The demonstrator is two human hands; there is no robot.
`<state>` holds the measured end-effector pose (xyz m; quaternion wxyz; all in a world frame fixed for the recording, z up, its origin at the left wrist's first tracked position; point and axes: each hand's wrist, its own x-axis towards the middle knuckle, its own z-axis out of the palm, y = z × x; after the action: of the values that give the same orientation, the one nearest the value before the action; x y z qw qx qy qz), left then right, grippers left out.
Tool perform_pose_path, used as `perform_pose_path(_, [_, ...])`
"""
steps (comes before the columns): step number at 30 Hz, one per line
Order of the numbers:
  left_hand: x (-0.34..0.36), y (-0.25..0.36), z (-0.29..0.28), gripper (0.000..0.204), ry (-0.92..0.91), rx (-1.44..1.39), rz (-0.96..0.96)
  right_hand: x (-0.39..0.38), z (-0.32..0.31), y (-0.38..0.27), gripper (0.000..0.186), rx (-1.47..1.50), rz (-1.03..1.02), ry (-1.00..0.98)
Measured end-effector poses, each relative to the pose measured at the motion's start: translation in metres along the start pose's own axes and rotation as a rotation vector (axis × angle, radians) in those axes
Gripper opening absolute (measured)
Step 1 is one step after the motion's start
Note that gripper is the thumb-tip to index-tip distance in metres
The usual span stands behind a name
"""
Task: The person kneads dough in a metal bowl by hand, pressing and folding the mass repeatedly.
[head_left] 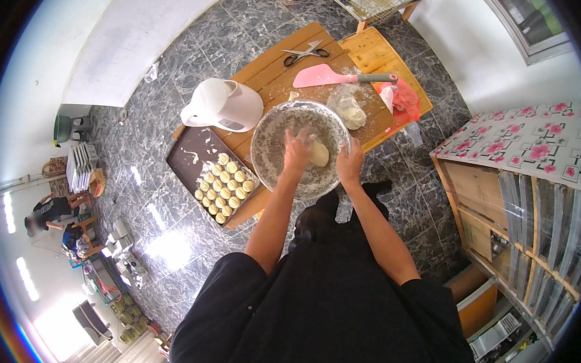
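Observation:
My left hand (295,145) is inside a metal bowl (265,154), its floury fingers spread and curved beside a pale dough lump (319,155), which it seems to touch. My right hand (349,160) grips the bowl's right rim. Behind the bowl, a clear bag (347,109) with dough lies on the floury wooden table (260,68). A pink spatula (317,76) with a grey handle and scissors (299,54) lie farther back. A white jug (222,104) stands to the left, above a dark baking tray (187,146) with rows of small shaped pale pieces.
A wooden cabinet (473,204) with a floral top stands close on my right. A red plastic bag (403,102) lies at the table's right edge. A wire rack (369,1) is at the back. A person (52,212) sits far left by a wall, among stacked items.

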<state>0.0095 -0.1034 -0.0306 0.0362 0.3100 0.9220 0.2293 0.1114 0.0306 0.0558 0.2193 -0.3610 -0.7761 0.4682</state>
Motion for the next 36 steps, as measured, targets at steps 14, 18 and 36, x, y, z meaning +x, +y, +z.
perform_pose_path(14, [-0.025, 0.098, -0.122, 0.054, -0.506, 0.09, -0.612, 0.01, -0.004, 0.034, 0.019, -0.08, -0.083, 0.105])
perform_pose_path(18, [-0.019, 0.088, -0.109, 0.054, -0.427, 0.048, -0.511, 0.008, -0.008, 0.036, 0.019, -0.063, -0.027, 0.09])
perform_pose_path(36, [-0.022, 0.083, -0.098, 0.047, -0.53, -0.002, -0.308, 0.016, -0.009, 0.037, 0.023, -0.086, -0.082, 0.123])
